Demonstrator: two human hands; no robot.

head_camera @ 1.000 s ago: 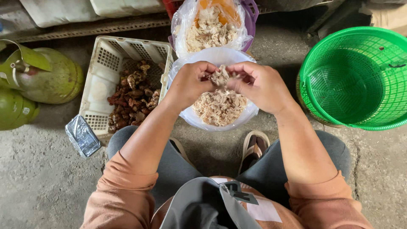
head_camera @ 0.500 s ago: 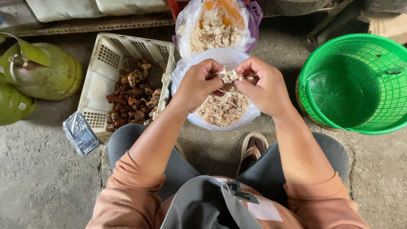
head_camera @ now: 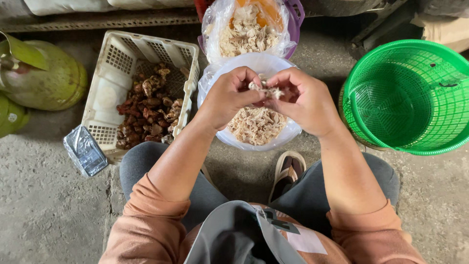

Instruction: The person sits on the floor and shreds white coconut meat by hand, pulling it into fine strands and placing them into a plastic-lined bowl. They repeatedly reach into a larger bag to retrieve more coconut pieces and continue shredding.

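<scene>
The small pale shred of cooked meat (head_camera: 267, 90) sits pinched between my two hands, its long axis running left to right. My left hand (head_camera: 229, 98) and right hand (head_camera: 305, 100) both close their fingertips on it, equally near, right over the white plastic-lined bowl of shredded meat (head_camera: 256, 124). A white slotted crate of brown pieces (head_camera: 146, 110) lies to my left, a green mesh basket (head_camera: 410, 95) to my right. Half a second ago my hands held the same spot, the piece slightly less pulled apart.
</scene>
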